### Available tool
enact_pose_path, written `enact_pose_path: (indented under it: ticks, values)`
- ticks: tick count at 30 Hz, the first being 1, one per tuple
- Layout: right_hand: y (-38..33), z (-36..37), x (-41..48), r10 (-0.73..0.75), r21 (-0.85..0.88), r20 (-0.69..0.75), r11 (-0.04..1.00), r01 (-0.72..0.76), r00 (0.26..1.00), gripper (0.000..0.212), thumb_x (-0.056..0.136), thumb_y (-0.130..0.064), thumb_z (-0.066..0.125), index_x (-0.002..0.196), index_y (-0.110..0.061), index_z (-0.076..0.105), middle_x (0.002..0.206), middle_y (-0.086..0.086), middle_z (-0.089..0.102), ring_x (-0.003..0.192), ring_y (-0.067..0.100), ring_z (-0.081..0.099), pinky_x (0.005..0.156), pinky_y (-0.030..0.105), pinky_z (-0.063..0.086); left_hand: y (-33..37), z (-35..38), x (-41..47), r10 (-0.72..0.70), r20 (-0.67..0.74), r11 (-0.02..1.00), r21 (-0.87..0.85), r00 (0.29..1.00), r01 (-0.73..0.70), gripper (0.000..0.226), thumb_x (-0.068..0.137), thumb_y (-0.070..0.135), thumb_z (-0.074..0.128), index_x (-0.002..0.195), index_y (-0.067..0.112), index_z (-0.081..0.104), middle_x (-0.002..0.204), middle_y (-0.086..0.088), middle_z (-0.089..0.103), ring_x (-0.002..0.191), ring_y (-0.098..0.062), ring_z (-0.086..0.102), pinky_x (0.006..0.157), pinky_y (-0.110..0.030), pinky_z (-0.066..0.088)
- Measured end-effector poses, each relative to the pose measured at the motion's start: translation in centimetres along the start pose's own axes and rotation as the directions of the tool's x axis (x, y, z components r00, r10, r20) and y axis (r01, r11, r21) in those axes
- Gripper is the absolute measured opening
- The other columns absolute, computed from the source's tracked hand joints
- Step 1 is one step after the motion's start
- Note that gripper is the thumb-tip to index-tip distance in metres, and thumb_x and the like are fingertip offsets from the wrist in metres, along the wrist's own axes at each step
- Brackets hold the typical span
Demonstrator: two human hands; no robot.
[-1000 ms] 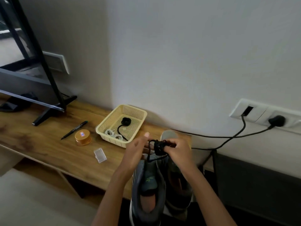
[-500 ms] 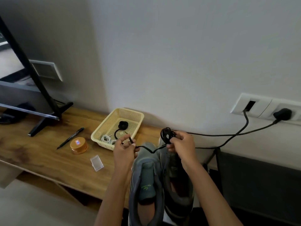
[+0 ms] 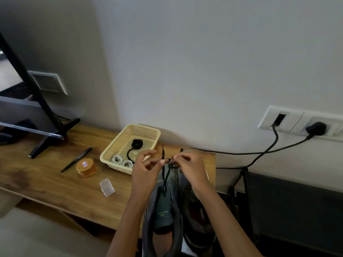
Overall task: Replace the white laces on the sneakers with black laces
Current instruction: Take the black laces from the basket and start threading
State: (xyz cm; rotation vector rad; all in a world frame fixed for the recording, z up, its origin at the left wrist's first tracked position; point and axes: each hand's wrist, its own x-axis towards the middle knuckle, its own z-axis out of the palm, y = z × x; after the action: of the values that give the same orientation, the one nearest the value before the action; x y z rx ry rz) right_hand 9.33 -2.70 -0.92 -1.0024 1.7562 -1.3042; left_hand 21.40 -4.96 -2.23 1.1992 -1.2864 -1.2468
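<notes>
Two grey sneakers stand side by side at the table's near edge, the left sneaker and the right sneaker, both without laces. Above their toes my left hand pinches a black lace whose strand hangs down onto the left sneaker's tongue. My right hand pinches the same lace's small tangle close beside it. A yellow basket behind my hands holds rolled white laces and another coiled black lace.
On the wooden table lie a black pen, a round orange tin and a small clear box. A monitor stand occupies the left. Black cables run from wall sockets at the right.
My hands have come closer together above the sneakers' toes. The coiled bundle in my right hand has loosened, and a strand now hangs down onto the left sneaker.
</notes>
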Motion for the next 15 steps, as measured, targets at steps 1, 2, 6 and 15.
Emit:
enact_pose_path:
  ticks: [1,2,6,15]
  values:
    - [-0.1,0.2,-0.2,-0.008,0.011,0.022,1.0,0.008,1.0,0.013,0.089,-0.015,0.061,0.087,-0.014,0.074,0.084,-0.008,0.068,0.087,0.008,0.062,0.082,0.028,0.05,0.0,0.0,0.0,0.009,0.011,1.0,0.007,1.0,-0.009,0.032,0.081,0.008,0.072,0.103,0.024,0.054,0.079,0.001,0.073,0.081,-0.011,0.066,0.076,-0.023,0.049]
    - [-0.1,0.4,-0.3,-0.014,0.039,0.039,0.999,0.013,0.999,0.011,0.088,-0.015,0.062,0.088,-0.013,0.074,0.085,-0.007,0.068,0.088,0.008,0.063,0.084,0.029,0.051,0.0,0.1,-0.1,0.019,0.028,1.0,0.011,0.999,-0.019,0.036,0.08,0.008,0.073,0.104,0.027,0.052,0.076,0.002,0.073,0.077,-0.009,0.066,0.073,-0.019,0.048]
    - [-0.1,0.9,-0.5,-0.054,0.118,0.031,0.992,0.05,0.998,0.012,0.084,-0.009,0.068,0.077,-0.019,0.07,0.071,-0.005,0.068,0.076,0.009,0.065,0.079,0.029,0.053,-0.5,0.1,0.0,0.037,0.091,0.999,0.034,0.995,-0.041,0.043,0.08,0.009,0.073,0.112,0.029,0.051,0.078,-0.002,0.074,0.078,-0.008,0.069,0.07,-0.011,0.05]
    - [-2.0,-4.3,0.8,-0.32,-0.133,-0.767,0.927,0.35,0.557,0.013,0.085,-0.002,0.062,0.095,-0.004,0.069,0.085,-0.004,0.062,0.081,0.014,0.056,0.073,0.007,0.041,-2.4,-1.0,0.7,-0.14,0.123,0.914,0.398,0.983,0.08,0.014,0.089,0.015,0.062,0.103,0.013,0.063,0.088,0.0,0.066,0.081,-0.014,0.063,0.069,-0.018,0.048]
